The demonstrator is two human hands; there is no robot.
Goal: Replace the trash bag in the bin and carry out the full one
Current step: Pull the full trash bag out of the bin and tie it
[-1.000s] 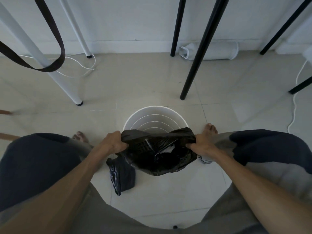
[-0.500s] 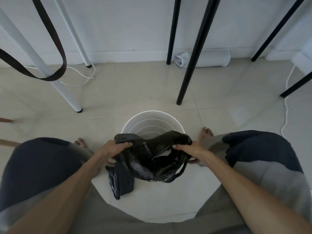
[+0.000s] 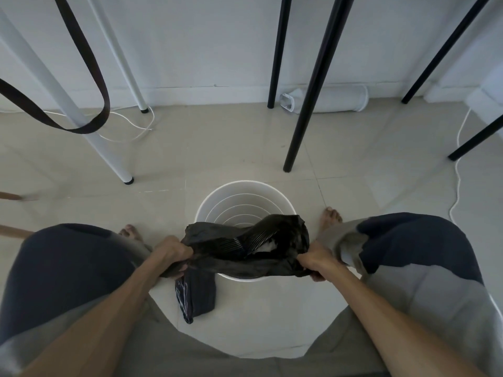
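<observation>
The person crouches over a white bin [image 3: 246,195] that stands on the tiled floor [image 3: 217,148] between the two bare feet. Both hands hold a black trash bag [image 3: 245,251] and stretch its mouth open over the near part of the bin rim.

The left hand [image 3: 171,254] is closed into a fist on the left edge of the bag; its fingers [image 3: 183,265] are curled fully around a bunched piece of the plastic. The right hand [image 3: 313,263] is closed in the same way on the right edge, with the plastic pulled tight between the two hands. The far edge of the bag rises up in a fold above the inside of the bin, and something pale shows inside the bag opening.

The far half of the bin is uncovered, and its ribbed inner wall is visible. Just below the left hand, a second dark bag [image 3: 194,295] lies crumpled on the floor, beside the bin; I cannot tell if it touches the bin.

Behind the bin stand a black table leg [image 3: 307,104] and a white table leg [image 3: 81,121].
</observation>
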